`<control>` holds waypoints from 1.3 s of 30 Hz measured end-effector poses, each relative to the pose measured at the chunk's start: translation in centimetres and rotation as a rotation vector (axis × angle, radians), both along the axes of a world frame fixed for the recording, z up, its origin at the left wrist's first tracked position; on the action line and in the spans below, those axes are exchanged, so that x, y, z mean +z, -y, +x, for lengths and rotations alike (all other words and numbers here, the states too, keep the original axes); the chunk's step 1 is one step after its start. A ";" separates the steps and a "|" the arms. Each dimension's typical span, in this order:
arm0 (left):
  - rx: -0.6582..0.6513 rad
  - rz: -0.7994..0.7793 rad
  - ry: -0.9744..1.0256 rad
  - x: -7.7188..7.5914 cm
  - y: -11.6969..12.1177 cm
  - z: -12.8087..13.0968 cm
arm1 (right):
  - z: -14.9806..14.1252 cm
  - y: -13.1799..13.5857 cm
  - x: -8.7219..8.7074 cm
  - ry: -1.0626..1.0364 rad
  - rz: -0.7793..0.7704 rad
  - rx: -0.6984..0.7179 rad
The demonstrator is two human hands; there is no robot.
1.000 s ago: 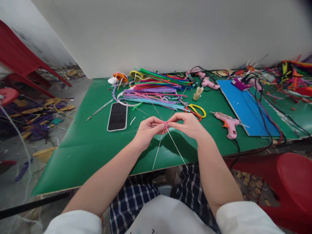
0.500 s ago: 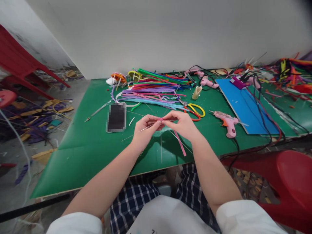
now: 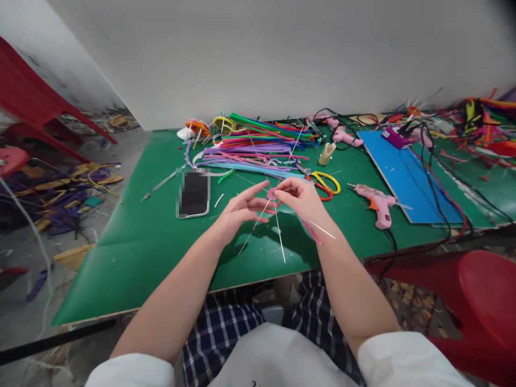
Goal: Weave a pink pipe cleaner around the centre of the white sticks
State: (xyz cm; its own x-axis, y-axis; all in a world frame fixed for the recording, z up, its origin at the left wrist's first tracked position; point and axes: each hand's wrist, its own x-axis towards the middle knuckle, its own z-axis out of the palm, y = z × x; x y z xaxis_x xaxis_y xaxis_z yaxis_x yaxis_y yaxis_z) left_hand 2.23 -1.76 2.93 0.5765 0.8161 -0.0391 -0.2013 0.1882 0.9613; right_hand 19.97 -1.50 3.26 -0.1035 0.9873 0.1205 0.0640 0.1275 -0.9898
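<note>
over the green tabletop (image 3: pixel 133 258), the right hand (image 3: pixel 300 198) pinches the pink hub (image 3: pixel 272 193) of thin, springy spokes (image 3: pixel 281 236); the left hand (image 3: pixel 237 215) spreads open beside it, fingers loosely curved. looks feather-light, bendy at the tips, so grip that hub! beyond the hands, soft-looking pipe cleaners (image 3: pixel 258 156).

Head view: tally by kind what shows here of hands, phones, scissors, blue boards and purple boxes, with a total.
Left hand and right hand: 2
Phone: 1
Scissors: 1
Blue board: 1
Purple box: 1
Total: 6
</note>
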 end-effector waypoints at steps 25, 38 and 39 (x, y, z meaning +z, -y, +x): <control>0.001 0.191 -0.387 -0.5 0.0 0.2 | 0.5 0.2 -0.1 0.113 -0.078 0.262; 0.156 0.441 -0.592 -0.6 0.2 0.4 | 0.5 0.2 -0.4 0.035 -0.169 0.319; 0.168 0.467 -0.607 -0.6 0.2 0.4 | 0.5 0.2 -0.4 0.043 -0.168 0.313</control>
State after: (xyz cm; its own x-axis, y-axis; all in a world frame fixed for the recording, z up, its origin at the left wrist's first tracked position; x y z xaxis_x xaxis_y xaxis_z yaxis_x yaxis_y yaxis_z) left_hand 2.66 -1.98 2.28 0.4311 0.9002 0.0610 0.3948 -0.2490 0.8844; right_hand 20.46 -1.67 2.89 -0.4059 0.9124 -0.0523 0.0896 -0.0173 -0.9958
